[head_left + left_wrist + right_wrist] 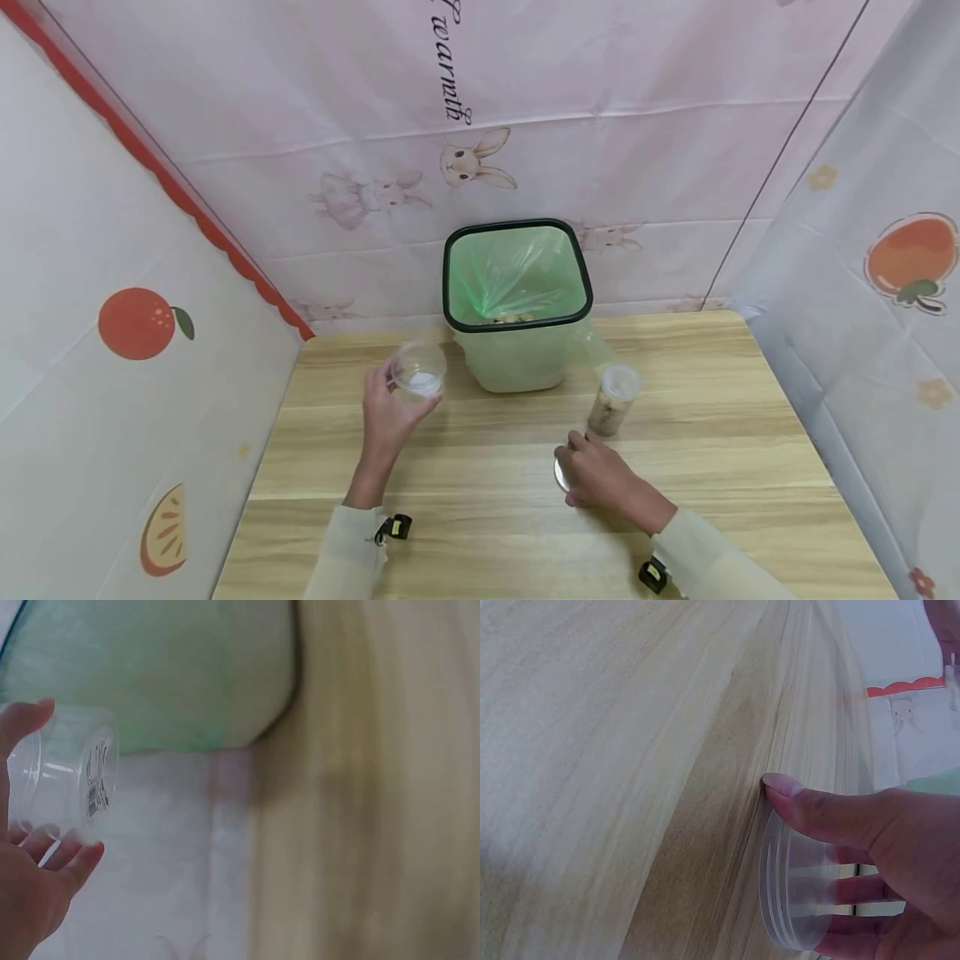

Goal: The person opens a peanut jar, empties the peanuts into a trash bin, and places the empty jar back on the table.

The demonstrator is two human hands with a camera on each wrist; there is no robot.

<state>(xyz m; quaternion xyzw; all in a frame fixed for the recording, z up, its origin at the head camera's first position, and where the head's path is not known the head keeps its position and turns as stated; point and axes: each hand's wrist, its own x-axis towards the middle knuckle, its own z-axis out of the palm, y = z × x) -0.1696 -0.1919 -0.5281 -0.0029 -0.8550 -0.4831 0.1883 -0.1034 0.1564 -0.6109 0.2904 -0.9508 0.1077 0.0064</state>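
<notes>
My left hand grips a clear plastic jar, raised left of the bin. It is tilted and looks empty, and a printed label shows on its base in the left wrist view. Low over the table, my right hand pinches a clear round lid by its edge, thumb on one side and fingers on the other. Just beyond that hand stands a second clear jar with a pale cap and light brown contents that I cannot identify.
A square bin with a black rim and green liner stands at the back of the wooden table. Small pale pieces lie inside it. Printed cloth walls close off the back and both sides.
</notes>
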